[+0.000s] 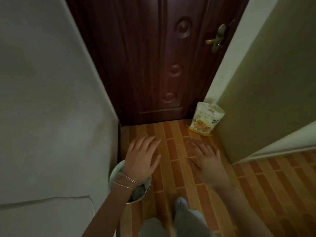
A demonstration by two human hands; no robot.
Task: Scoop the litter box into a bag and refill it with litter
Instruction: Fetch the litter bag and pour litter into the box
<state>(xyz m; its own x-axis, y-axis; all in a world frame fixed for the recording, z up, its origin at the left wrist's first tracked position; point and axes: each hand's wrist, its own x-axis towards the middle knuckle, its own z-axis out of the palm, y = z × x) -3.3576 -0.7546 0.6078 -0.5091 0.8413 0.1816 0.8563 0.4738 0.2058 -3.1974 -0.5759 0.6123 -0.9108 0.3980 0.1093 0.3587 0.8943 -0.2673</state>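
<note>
The litter bag [206, 119] (white, with orange cartoon figures on its front) is standing upright on the floor [171, 177] in the far right corner, where the dark wooden door [153, 65] is meeting the right wall [273, 82]; its top is looking open, though the dim light is making that hard to confirm. Both hands are hovering above the floor with fingers spread and straight, holding nothing. The left hand [142, 158], two thin bangles [127, 182] sitting at its wrist, is reaching over a round container [147, 185] at the floor's left edge, against the left wall [51, 100]. The right hand [205, 158] is stretching toward the bag, well short of it. Grey trouser legs [186, 219] are showing at the near edge.
</note>
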